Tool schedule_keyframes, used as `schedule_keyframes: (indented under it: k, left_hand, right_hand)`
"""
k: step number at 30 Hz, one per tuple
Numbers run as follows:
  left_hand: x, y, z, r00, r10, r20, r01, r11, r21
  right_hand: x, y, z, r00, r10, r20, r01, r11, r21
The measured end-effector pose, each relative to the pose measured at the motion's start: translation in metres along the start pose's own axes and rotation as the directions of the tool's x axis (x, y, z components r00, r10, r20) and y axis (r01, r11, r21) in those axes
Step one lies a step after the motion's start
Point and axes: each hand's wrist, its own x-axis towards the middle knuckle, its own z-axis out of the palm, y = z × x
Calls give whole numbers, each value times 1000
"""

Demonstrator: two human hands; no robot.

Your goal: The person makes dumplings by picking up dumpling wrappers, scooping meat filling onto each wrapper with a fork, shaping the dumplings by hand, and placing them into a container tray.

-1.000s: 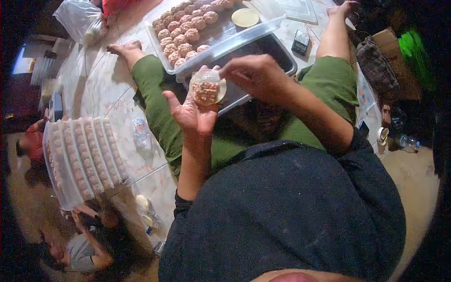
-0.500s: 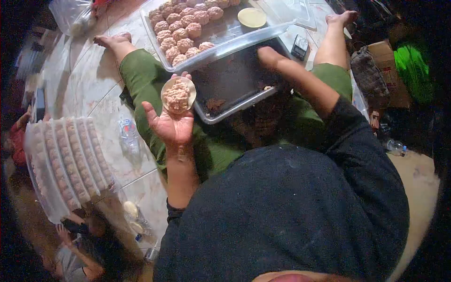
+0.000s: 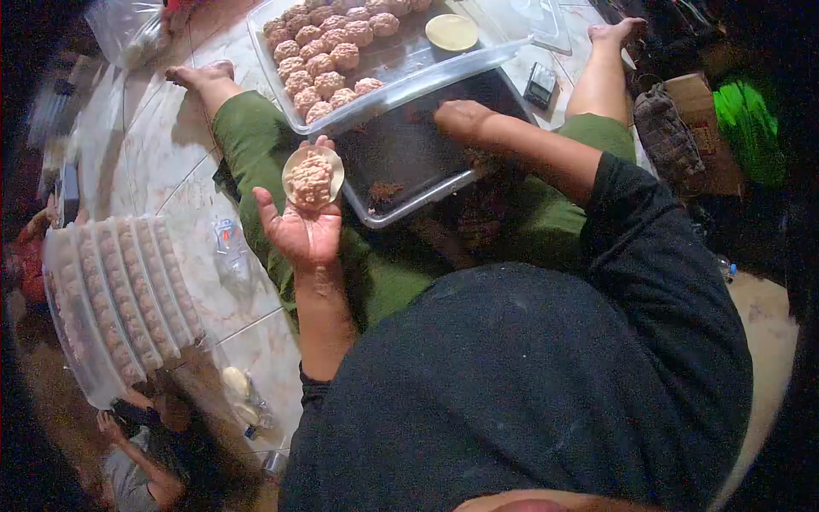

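My left hand (image 3: 309, 235) is palm up, with a round dumpling wrapper topped with meat filling (image 3: 310, 177) resting on its fingers. My right hand (image 3: 463, 120) is curled closed above a dark tray (image 3: 424, 197); anything inside its fingers is hidden. Brownish scraps (image 3: 385, 190) lie in the tray's near left corner. Just beyond stands a clear plastic box (image 3: 401, 92), holding rows of meat-filled dumplings (image 3: 329, 61) on its left side. A pale round wrapper or stack of wrappers (image 3: 452, 32) sits at the box's right.
Several clear trays of dumplings (image 3: 119, 299) stand stacked at the left. Clear plastic packaging (image 3: 231, 247) lies on the tiles beside my leg. A small dark device (image 3: 540, 84) sits right of the box. Another person (image 3: 141, 465) is at the lower left.
My right hand has moved left over the dark tray, its fingers coming more into view. My left hand still bears the filled wrapper, slightly further left in view.
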Motion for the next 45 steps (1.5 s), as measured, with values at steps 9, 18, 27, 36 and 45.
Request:
schedule_keyframes:
  k: [9,18,27,36,45]
  left_hand:
    - [-9,-10,6,978,157,-139,-122,966,229]
    - [-19,-69,37,998,-58,6,55,972,230]
    - [-19,-91,41,999,42,31,-52,775,630]
    - [-25,-91,63,996,-89,6,84,961,264]
    - [-27,-106,66,997,-37,66,-13,772,635]
  right_hand:
    - [-27,-25,-39,961,-72,267,-189,532,826]
    - [-103,-83,-82,898,-67,-435,422,413,807]
    - [-155,-111,-98,804,-76,-590,275,927,256]
    - [-158,-124,-82,766,-71,-639,386,846,368]
    - [-141,-100,-94,681,-109,-724,485,807,336]
